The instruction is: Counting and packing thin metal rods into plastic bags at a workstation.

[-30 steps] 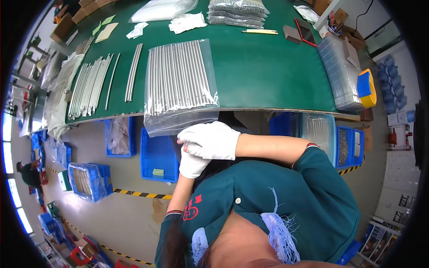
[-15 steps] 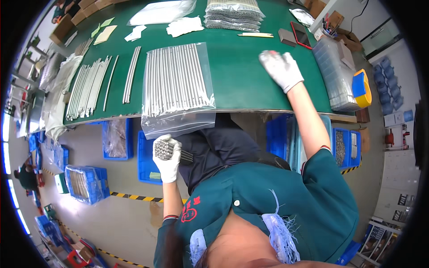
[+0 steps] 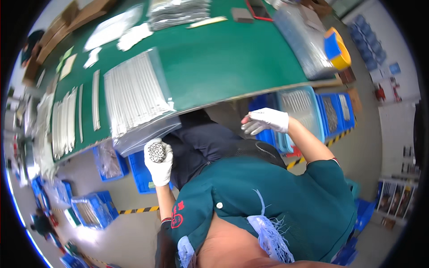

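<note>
My left hand [image 3: 157,173], in a white glove, is closed around a bundle of thin metal tubes [image 3: 157,152] below the table's near edge. The round ends of the tubes face up. Gloved in white too, my right hand [image 3: 270,119] hovers in front of the table edge near a light-blue bin [image 3: 318,117]; its fingers are loosely bent and apart, with nothing seen in them. On the table, a clear plastic bag [image 3: 166,91] holds a row of metal tubes [image 3: 133,91], its mouth hanging over the edge. More tubes [image 3: 65,123] lie loose to its left.
The green table [image 3: 214,62] carries stacked bagged tubes [image 3: 178,12], white cloths [image 3: 134,36], a grey block [image 3: 242,15], a red-edged phone [image 3: 259,10] and a clear plastic container [image 3: 297,42] beside a yellow-and-blue tape roll [image 3: 337,49]. Blue bins [image 3: 142,174] stand on the floor below.
My right hand has drawn back from above the tabletop to in front of its edge. My left hand still grips the tube bundle, now tilted more upright. The whole view has turned.
</note>
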Motion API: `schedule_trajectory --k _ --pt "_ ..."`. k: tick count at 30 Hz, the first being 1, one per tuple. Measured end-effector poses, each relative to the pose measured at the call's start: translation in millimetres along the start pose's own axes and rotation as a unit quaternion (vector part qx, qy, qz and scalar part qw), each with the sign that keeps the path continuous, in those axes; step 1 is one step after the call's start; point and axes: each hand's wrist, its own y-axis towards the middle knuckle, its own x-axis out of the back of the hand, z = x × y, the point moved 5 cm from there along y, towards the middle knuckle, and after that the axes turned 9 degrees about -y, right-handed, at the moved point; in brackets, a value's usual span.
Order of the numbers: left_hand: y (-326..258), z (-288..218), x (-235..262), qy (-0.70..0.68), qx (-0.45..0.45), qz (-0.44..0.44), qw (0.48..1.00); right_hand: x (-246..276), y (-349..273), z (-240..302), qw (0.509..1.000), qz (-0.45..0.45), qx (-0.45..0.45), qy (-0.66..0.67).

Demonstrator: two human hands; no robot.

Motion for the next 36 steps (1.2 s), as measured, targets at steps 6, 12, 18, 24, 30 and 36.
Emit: schedule_trajectory --k 6,12,18,24,30,36 --pt "8 -3 -59 0.129 -0.005 0.151 0.98 51 -79 -163 0.967 -0.004 -0.253 0.02" --pt "18 1 -118 0.101 -0.003 0.249 0.963 29 -132 -287 0.882 0.029 -0.468 -0.05" --pt "14 22 -127 0.183 -0.022 0.216 0.959 55 -125 -329 0.802 -0.559 -0.212 0.002" --pt "7 14 -128 0.188 -0.045 0.263 0.945 58 -119 -315 0.738 -0.642 -0.206 -0.033" --pt "3 23 -129 0.232 -0.122 0.299 0.917 48 -163 -274 0.699 -0.688 -0.154 -0.118" --pt "9 19 -120 0.147 0.052 0.299 0.941 49 -147 -146 0.698 -0.678 0.232 -0.006"
